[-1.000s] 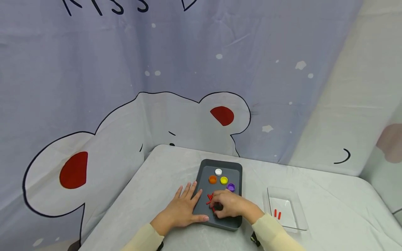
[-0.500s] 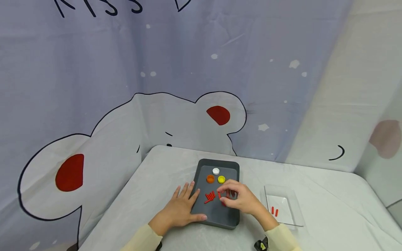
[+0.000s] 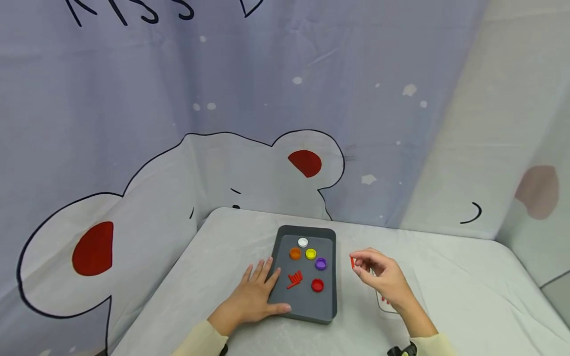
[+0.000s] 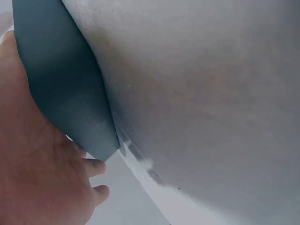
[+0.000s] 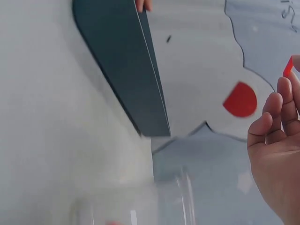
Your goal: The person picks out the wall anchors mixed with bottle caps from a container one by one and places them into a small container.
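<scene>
My right hand [image 3: 385, 277] pinches a small red stick [image 3: 352, 262] between thumb and fingertips, raised over the cloth to the right of the dark grey tray [image 3: 307, 309]. In the right wrist view the same red stick [image 5: 288, 67] shows at the fingertips. Spread fingers of my left hand [image 3: 249, 301] rest along the tray's left side. Inside the tray lie several loose red sticks [image 3: 294, 279]. A red round cap [image 3: 317, 285] sits beside them. Behind my right hand is a clear plastic box [image 3: 386, 310] with red sticks in it, partly hidden by the hand.
White [image 3: 303, 242], orange [image 3: 295, 253], yellow [image 3: 310, 254] and purple caps [image 3: 320, 263] stand toward the tray's far half. A white cloth [image 3: 236, 237] covers the table. A printed curtain [image 3: 249, 89] hangs behind it.
My right hand has taken a red stick from the pile, lifted it out of the tray and carried it right toward the clear box. The left hand stays on the tray.
</scene>
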